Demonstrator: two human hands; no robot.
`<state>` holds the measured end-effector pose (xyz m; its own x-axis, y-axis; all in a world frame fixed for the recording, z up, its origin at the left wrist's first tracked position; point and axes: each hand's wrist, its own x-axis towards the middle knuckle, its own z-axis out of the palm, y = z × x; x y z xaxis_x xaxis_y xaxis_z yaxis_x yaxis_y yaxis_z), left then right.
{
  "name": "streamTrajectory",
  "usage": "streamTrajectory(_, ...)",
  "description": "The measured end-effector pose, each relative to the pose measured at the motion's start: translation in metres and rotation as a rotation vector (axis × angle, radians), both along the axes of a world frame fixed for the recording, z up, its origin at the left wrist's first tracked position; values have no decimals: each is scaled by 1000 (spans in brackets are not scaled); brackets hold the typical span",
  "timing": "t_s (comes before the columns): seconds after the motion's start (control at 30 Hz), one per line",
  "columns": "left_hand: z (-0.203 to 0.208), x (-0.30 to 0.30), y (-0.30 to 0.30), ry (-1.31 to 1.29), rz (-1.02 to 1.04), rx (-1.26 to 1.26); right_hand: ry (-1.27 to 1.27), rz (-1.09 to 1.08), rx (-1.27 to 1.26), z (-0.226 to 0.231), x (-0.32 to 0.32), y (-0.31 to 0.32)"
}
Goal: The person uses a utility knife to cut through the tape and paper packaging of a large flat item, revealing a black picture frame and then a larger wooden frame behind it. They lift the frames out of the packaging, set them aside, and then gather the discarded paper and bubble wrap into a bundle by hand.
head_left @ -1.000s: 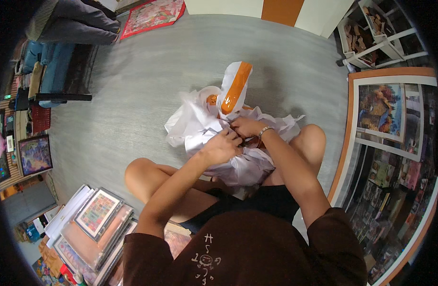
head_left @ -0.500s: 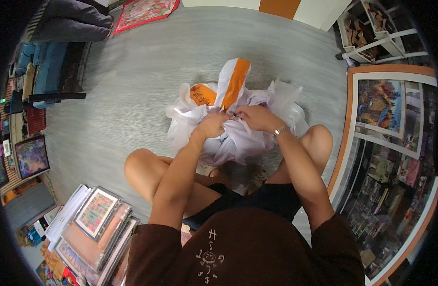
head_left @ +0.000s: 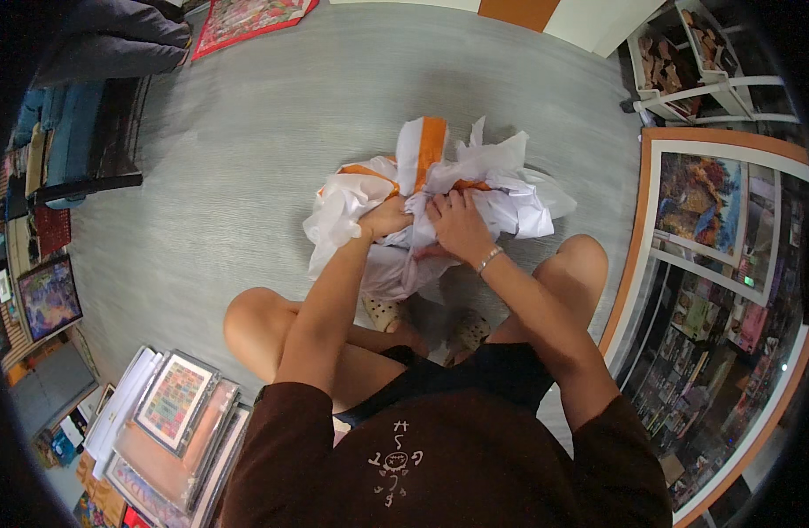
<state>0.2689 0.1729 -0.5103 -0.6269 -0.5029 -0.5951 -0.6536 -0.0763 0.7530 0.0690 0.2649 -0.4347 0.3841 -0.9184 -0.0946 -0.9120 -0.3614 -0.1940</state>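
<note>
A crumpled white plastic bag with orange bands lies bunched on the floor between my bent knees, in front of my feet. A stiff flap with an orange stripe sticks up from its far side. My left hand is closed on the bunched plastic near the middle, its fingertips partly buried in the folds. Beside it, my right hand presses onto the bag with its fingers stretched out and apart. Whatever the bag contains, if anything, is hidden.
Close by on the right stands a glass-topped case with an orange frame. Stacked sleeved pictures lie at the lower left. A black-legged piece of furniture is at the left, and a white rack at the far right.
My right hand has turned from a pinch to spread fingers on the plastic. The bag's right side has risen and spread, and its striped flap has shifted slightly left and lower.
</note>
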Motion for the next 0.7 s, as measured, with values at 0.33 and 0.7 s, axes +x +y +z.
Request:
streamTrajectory(0.33, 161, 24, 68, -347, 1, -568, -53, 0, 185, -13, -7, -73)
streamTrajectory(0.7, 58, 13, 69, -387, -275, -1113, -56, -110, 145, -24, 2, -99)
